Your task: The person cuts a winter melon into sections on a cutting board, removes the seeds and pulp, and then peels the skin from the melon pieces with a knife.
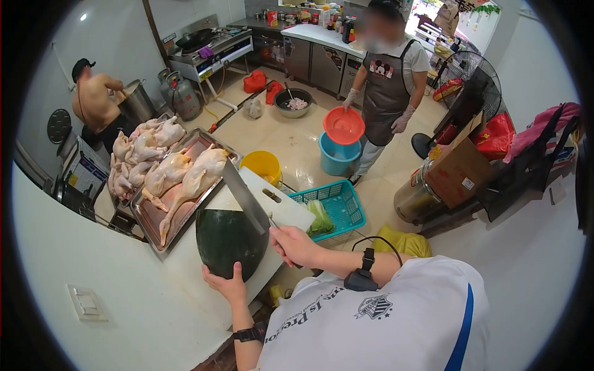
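Observation:
A large dark green melon (224,244) rests on the white work surface, its far end cut off straight. My left hand (228,287) cups the near end, fingers spread along the skin. In my right hand (294,246) is the handle of a cleaver (245,196). Its broad blade points away from me and overlaps the melon's upper right edge. Beyond and to the right of the melon lies a white cutting board (291,214) with a handle slot.
Plucked whole poultry (201,170) fills a metal tray (162,238) at left. A yellow bucket (261,164) and a teal basket (354,213) with cabbage (320,217) stand beyond the board. One person (387,80) holds a red basin (344,125); another (96,99) is by a pot.

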### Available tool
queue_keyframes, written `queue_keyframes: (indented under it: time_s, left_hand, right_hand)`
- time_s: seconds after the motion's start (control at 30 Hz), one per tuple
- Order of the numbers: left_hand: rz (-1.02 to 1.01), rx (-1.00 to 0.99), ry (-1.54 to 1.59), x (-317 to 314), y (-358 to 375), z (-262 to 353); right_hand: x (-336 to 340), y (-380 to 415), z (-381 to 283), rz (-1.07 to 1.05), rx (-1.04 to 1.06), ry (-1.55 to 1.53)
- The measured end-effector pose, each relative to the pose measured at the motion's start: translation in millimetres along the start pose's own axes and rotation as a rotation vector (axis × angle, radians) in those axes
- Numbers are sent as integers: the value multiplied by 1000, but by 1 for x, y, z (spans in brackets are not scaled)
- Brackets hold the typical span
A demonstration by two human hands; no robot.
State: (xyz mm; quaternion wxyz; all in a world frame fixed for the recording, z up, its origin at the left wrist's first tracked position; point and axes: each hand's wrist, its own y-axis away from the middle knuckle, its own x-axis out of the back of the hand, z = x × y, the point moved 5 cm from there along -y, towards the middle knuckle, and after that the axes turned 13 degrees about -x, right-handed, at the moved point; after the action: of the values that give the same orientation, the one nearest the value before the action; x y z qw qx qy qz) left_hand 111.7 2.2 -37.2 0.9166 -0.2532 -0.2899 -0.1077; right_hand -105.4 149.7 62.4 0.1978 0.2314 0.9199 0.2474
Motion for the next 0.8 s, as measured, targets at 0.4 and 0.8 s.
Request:
queue_keyframes:
  time_s: [0.4, 0.8]
  left_hand:
    - [-2, 111, -78, -6, 5, 12]
    - [-43, 118, -88, -5, 5, 8]
  right_hand:
    - [-1, 0, -3, 10, -24, 6]
    - [6, 1, -11, 24, -25, -10]
